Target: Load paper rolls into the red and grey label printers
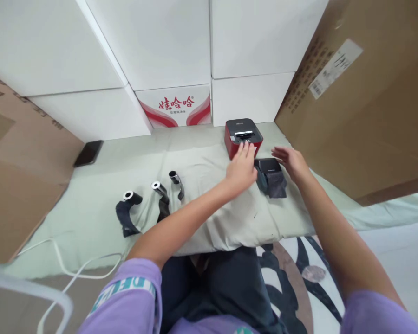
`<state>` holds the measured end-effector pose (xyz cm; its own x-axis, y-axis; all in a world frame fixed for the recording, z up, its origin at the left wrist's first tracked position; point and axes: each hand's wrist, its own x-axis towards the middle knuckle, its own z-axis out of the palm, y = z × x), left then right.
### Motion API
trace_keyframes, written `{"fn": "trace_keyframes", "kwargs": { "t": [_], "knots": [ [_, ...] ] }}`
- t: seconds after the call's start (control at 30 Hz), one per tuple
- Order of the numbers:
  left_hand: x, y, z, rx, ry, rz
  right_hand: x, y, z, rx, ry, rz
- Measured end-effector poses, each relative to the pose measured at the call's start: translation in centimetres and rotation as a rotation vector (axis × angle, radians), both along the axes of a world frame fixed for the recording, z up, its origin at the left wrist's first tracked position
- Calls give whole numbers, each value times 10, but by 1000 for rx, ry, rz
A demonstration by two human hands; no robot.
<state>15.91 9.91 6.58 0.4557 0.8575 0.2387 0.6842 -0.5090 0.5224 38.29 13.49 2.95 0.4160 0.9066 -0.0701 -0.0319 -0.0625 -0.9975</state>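
Observation:
A small red and black printer (242,129) stands towards the back of the cloth-covered surface. My left hand (242,168) lies at its front, fingers stretched out and overlapping the printer's front edge; whether they touch it I cannot tell. Just to the right of that hand sits a smaller black device (267,165) with a dark strip (276,184) hanging from its front. My right hand (291,162) is at this device's right side, fingers extended and holding nothing. Three dark rolls with pale or hollow cores, a left one (135,198), a middle one (162,191) and a right one (174,177), lie with tails partly unrolled.
White boxes (174,51) are stacked along the back. Large cardboard cartons stand at the left (24,171) and right (369,102). A dark phone-like slab (88,153) lies by the left carton. White cable (64,269) loops at the lower left.

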Motion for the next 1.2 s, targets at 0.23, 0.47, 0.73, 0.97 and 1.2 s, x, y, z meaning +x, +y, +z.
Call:
{"fn": "trace_keyframes", "kwargs": {
  "t": [0.23,0.47,0.73,0.97,1.2],
  "knots": [
    [20,-24,-56,-321,-114,-101,-31,-66,-27,72,197,-57],
    [-73,-52,-60,-169,-328,30,-119,-67,-10,192,207,167],
    [-142,-92,-79,-195,-263,190,-188,-80,-43,141,72,271],
    [-138,-94,-80,-148,-90,244,-177,-81,-54,151,58,271],
    [-138,-95,-70,-149,8,271,-182,-89,-55,133,-20,269]
  ]
}}
